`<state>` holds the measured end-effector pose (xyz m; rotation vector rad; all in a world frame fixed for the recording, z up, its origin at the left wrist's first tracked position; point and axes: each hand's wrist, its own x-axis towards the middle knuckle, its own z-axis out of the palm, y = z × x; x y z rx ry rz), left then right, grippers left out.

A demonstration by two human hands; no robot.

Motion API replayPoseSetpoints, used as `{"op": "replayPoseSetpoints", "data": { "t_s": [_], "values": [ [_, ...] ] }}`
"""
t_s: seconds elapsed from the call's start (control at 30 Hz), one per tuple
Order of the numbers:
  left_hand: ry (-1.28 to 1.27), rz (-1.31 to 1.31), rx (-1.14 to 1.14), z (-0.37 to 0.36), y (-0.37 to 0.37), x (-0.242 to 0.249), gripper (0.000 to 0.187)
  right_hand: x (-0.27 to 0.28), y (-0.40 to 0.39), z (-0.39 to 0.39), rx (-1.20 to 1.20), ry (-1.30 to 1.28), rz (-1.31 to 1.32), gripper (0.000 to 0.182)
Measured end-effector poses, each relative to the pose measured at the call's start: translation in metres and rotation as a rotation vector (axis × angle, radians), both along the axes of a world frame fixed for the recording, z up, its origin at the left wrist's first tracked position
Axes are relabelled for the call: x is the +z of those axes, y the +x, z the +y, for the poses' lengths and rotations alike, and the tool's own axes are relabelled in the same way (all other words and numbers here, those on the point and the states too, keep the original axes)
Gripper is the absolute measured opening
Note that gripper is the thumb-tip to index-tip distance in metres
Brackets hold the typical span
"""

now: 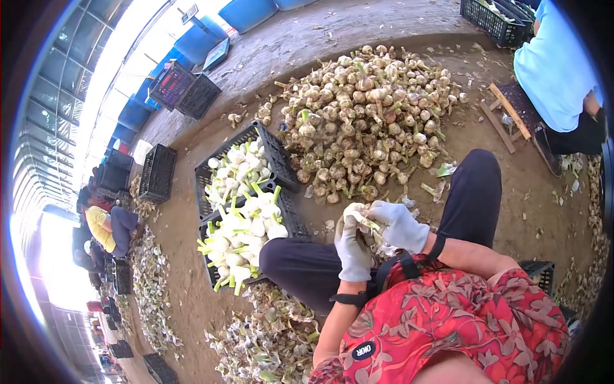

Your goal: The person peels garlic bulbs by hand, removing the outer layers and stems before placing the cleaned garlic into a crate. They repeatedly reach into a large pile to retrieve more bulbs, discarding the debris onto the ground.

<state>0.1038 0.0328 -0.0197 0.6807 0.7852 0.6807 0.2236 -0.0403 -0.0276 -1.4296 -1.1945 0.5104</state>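
Note:
My left hand (354, 251), in a whitish glove, is closed around a garlic bulb (359, 214) held above my lap. My right hand (401, 225), gloved too, has its fingers closed at the bulb's side, gripping its outer skin or stalk; the fingertips are partly hidden. Loose skin (381, 248) shows below, between the hands. Beyond them rises a big pile of unpeeled garlic (364, 115) with dirty skins. By my left knee, a black crate (291, 217) holds peeled white bulbs (246, 237) with green stems. Behind it, another crate (276, 153) is full of similar bulbs.
Discarded skins (265, 339) lie heaped left of my leg. A co-worker in light blue (556, 64) sits at the right near a wooden frame (510, 112). Another person in yellow (100, 224) crouches far left. Stacked black crates (197, 96) stand farther back.

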Motion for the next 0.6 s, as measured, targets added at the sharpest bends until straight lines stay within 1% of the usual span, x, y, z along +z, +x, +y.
{"op": "replayPoseSetpoints", "data": {
  "t_s": [0.07, 0.1, 0.17, 0.23, 0.27, 0.3, 0.33, 0.37, 0.4, 0.43, 0.47, 0.5, 0.6],
  "values": [
    [-0.016, -0.038, -0.013, 0.004, -0.002, -0.017, 0.026, 0.004, 0.001, -0.004, 0.075, -0.114, 0.321, 0.021],
    [-0.006, -0.047, -0.025, 0.005, -0.002, -0.023, 0.028, 0.013, 0.004, -0.004, 0.142, -0.236, 0.592, 0.018],
    [-0.005, -0.028, -0.034, 0.006, -0.005, -0.038, 0.034, 0.004, 0.016, -0.005, 0.244, -0.314, 0.735, 0.016],
    [-0.091, -0.126, -0.091, 0.009, -0.007, -0.033, 0.031, 0.003, 0.018, -0.009, 0.306, -0.355, 0.919, 0.017],
    [-0.135, -0.175, -0.121, 0.009, -0.006, -0.031, 0.031, 0.004, 0.018, -0.011, 0.290, -0.354, 0.906, 0.017],
    [-0.061, -0.159, -0.123, 0.009, -0.005, -0.031, 0.030, 0.005, 0.019, -0.012, 0.272, -0.353, 0.892, 0.018],
    [-0.005, -0.124, -0.175, 0.009, -0.005, -0.030, 0.032, 0.008, 0.022, -0.013, 0.254, -0.352, 0.877, 0.019],
    [0.049, -0.088, -0.227, 0.011, -0.006, -0.029, 0.034, 0.013, 0.027, -0.014, 0.217, -0.466, 0.678, 0.018],
    [0.103, -0.054, -0.279, 0.011, -0.006, -0.025, 0.036, 0.011, 0.030, -0.014, 0.156, -0.377, 0.494, 0.018],
    [0.134, -0.008, -0.285, 0.005, -0.005, -0.014, 0.038, 0.008, 0.033, -0.013, 0.094, -0.289, 0.310, 0.019],
    [0.076, -0.022, -0.312, 0.005, -0.004, -0.014, 0.038, 0.006, 0.035, -0.013, 0.033, -0.200, 0.122, 0.020],
    [0.019, -0.035, -0.339, 0.004, -0.004, -0.016, 0.039, 0.012, 0.034, -0.012, -0.006, -0.238, 0.182, 0.026],
    [-0.099, -0.077, -0.375, 0.006, -0.002, -0.024, 0.042, 0.000, 0.031, -0.006, -0.146, -0.120, 0.055, 0.027]
  ]
}}
